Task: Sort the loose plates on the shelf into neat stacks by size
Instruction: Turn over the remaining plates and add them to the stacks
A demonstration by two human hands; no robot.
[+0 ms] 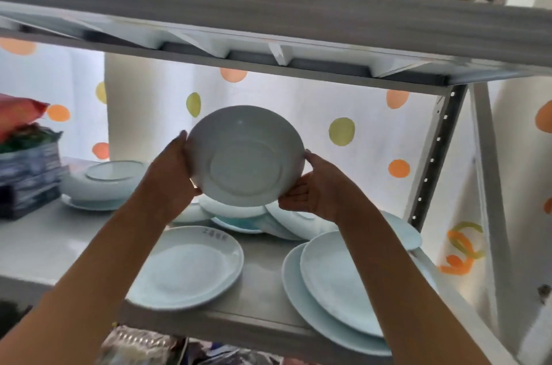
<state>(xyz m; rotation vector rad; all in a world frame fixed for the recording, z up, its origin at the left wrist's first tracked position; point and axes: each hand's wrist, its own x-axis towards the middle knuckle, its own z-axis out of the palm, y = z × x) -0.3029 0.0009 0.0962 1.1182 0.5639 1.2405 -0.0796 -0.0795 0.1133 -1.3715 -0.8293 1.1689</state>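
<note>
head view | both hands clamped on pale plate point(245, 155) | left hand point(176, 169) left rim | right hand point(313, 188) right rim

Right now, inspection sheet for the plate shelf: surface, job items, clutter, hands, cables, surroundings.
Surface: grey shelf, plates spread across it.
Job's things: held plate raised, tilted, underside to camera; marked plate lies alone at front; two overlapping large plates at right; jumbled pile behind; stack at left.
Clutter: packets and boxes at far left.
Grippers: left hand and right hand grip the held plate's opposite rims.
Cables: nothing seen.
Surroundings: dotted curtain behind; upper shelf overhead.
</note>
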